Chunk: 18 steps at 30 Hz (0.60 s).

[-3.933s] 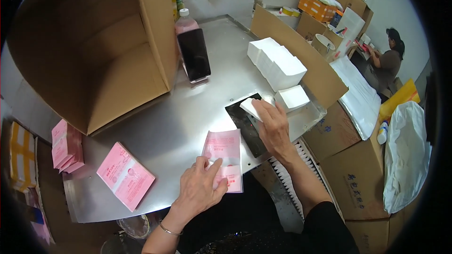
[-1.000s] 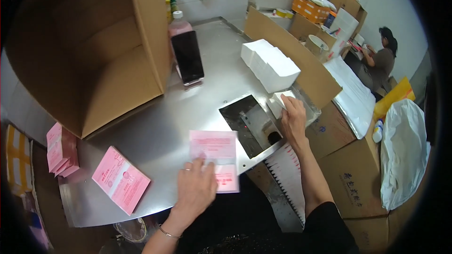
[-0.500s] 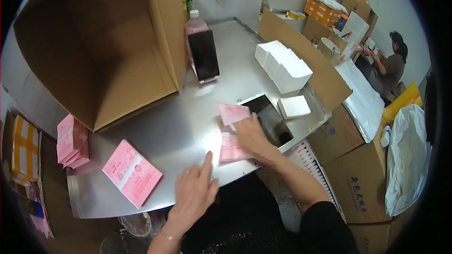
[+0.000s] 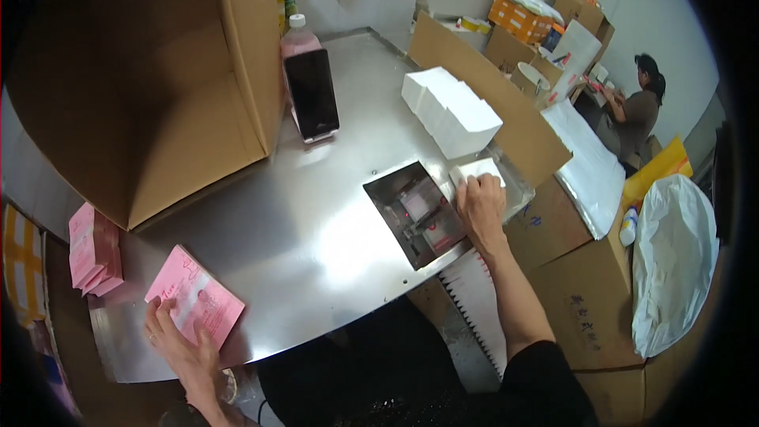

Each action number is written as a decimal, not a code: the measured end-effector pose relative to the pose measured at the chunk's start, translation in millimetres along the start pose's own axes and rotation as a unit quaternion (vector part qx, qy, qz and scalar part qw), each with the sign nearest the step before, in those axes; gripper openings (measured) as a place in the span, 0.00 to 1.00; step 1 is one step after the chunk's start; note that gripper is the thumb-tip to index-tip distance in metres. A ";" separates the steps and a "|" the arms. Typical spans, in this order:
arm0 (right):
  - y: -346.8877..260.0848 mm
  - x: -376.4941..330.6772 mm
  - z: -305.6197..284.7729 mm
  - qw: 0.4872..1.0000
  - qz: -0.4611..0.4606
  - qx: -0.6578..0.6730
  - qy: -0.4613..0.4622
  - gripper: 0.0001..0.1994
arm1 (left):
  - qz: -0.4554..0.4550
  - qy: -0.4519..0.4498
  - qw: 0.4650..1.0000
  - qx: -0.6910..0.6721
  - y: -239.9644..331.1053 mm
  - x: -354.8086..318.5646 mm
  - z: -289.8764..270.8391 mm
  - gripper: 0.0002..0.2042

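On the steel table's left side lies a stack of flat pink printed packets (image 4: 207, 300). My left hand (image 4: 180, 340) rests on its near left side, fingers spread. My right hand (image 4: 481, 209) is beyond the rectangular opening, its fingers curled over a low stack of white folded tissues (image 4: 472, 168). The hand covers much of that stack. Inside the opening (image 4: 395, 225) sits some machinery with a small pinkish patch. Behind the low stack is a longer row of white tissue stacks (image 4: 455, 115).
A large open carton (image 4: 237, 55) stands at the back left, beside a phone on a stand (image 4: 312, 95) and a bottle (image 4: 299, 35). More pink packets (image 4: 93, 249) stand at the left edge. Cartons (image 4: 589, 300) and plastic bags (image 4: 676, 261) fill the right. A person (image 4: 639, 111) sits farther back.
My left hand has moved left onto the pink stack. My right hand has let go of a pink packet and reached right to the white tissues. The pink packets beside the opening are gone from there.
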State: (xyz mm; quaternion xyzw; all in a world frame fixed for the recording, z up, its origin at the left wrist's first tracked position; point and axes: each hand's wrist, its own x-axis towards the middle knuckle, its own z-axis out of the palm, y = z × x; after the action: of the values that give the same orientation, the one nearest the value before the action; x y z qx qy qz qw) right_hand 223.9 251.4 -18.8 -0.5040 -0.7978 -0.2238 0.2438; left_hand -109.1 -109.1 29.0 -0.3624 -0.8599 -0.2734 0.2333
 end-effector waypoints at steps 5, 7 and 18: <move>9.9 -1.7 -5.0 0.995 0.040 0.090 0.006 0.10 | 0.035 -0.178 0.982 0.049 -21.2 -2.3 2.8 0.06; 7.8 -0.1 -16.3 0.993 0.044 0.102 -0.038 0.09 | 0.055 -0.212 0.974 0.051 -25.0 -1.2 2.9 0.05; -107.1 -55.4 -90.8 0.878 -0.397 0.267 -0.014 0.17 | 0.303 -0.269 0.879 -0.252 122.0 -27.3 69.4 0.25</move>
State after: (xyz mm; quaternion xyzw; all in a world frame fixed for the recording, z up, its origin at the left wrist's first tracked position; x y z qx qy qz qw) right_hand 161.6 116.2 6.1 -0.0640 -0.9638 -0.0728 0.2484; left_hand -14.4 -6.5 -2.1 -0.7112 -0.6401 -0.2885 -0.0346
